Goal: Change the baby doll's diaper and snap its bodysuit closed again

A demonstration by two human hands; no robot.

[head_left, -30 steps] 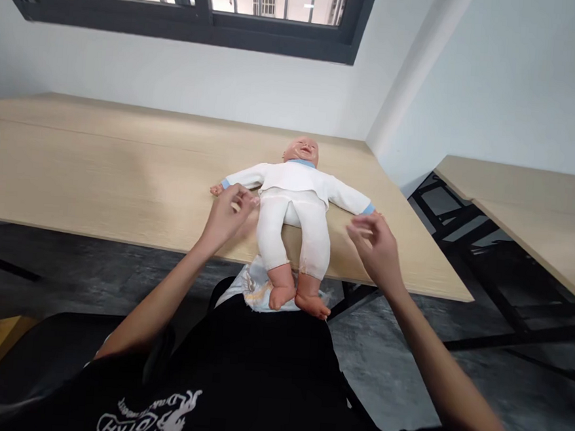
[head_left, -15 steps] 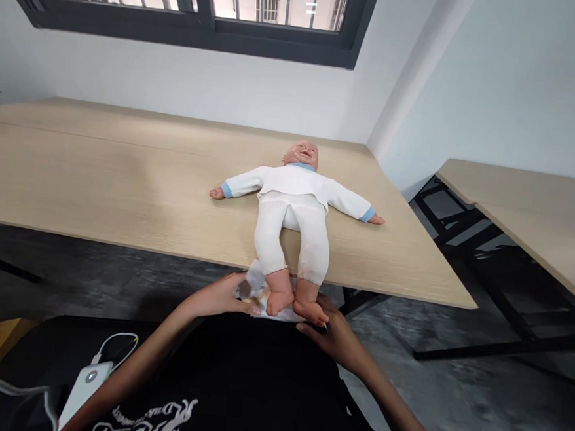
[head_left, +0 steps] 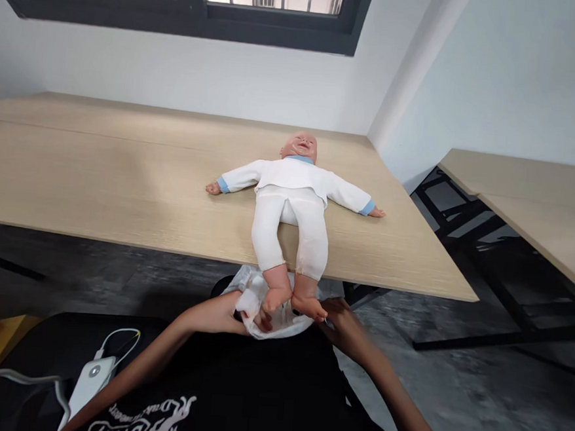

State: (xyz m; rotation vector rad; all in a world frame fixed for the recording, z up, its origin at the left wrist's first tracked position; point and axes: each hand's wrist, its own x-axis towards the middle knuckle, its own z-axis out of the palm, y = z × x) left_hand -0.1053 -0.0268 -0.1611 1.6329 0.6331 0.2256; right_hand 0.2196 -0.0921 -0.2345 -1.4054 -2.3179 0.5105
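The doll (head_left: 293, 203) lies on its back on the table (head_left: 97, 182), arms spread to both sides and head pointing away from me. Its lower legs overhang the table's near edge, so both feet hang free above my lap. This leaves open space beneath the doll's feet, and both my hands are in that space.

The diaper (head_left: 282, 325), white and crumpled, sits directly below the doll's feet, against my black shirt (head_left: 256, 384). Part of it bunches up behind the doll's calves.

My left hand (head_left: 219, 314) is beside the doll's foot on my left. Its fingers (head_left: 260, 321) are curled shut on the diaper's edge, with the fabric pinched between them. I judge that gripping at the edge keeps the material spread rather than balled up.

My right hand (head_left: 343, 319) is beside the doll's other foot, touching or just beside the diaper's opposite edge. The foot and the fabric hide its fingertips. I cannot tell whether they are closed on the diaper or only rest against it.

The diaper therefore lies between my two hands, with the doll's feet touching or just above its upper surface.

A white power bank (head_left: 89, 379) with a cable lies well apart from the doll, low on my left.
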